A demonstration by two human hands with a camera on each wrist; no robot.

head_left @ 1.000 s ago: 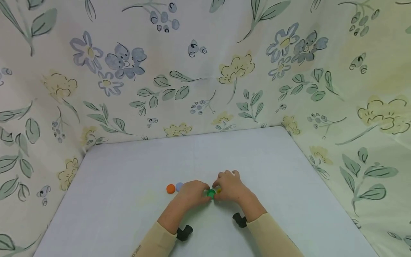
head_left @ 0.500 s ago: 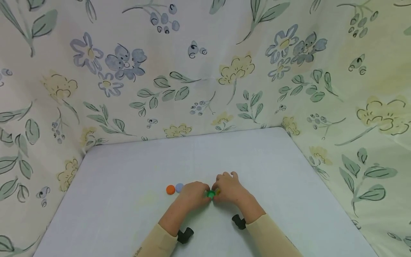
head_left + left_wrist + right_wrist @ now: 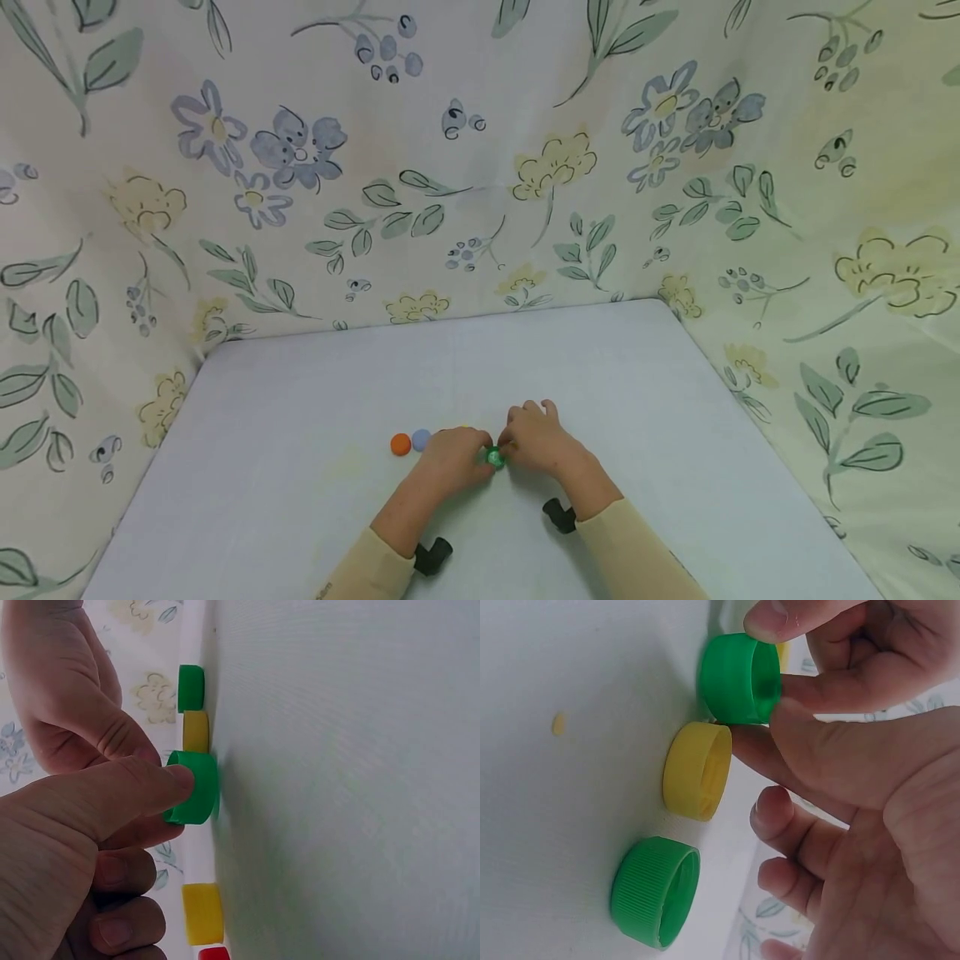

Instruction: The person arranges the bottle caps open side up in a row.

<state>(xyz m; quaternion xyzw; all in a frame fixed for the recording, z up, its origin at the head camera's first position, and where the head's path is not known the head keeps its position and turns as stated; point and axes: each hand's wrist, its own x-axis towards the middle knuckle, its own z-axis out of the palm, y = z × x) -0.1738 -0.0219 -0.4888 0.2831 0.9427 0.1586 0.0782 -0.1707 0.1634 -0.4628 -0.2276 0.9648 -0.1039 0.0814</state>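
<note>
Behind the left grip [image 3: 453,458], the left sleeve [image 3: 367,567] is smooth and beige, with dark lettering [image 3: 324,591] farther back — too small to read. Behind the right grip [image 3: 538,437], the right sleeve [image 3: 637,550] is beige too. Both grips are bare. A stubby, bent black fitting juts from each sleeve's inner edge — left fitting [image 3: 433,557], right fitting [image 3: 558,515].

Green cap [image 3: 726,679], white table [image 3: 465,362], floral cloth [image 3: 480,158]
</note>
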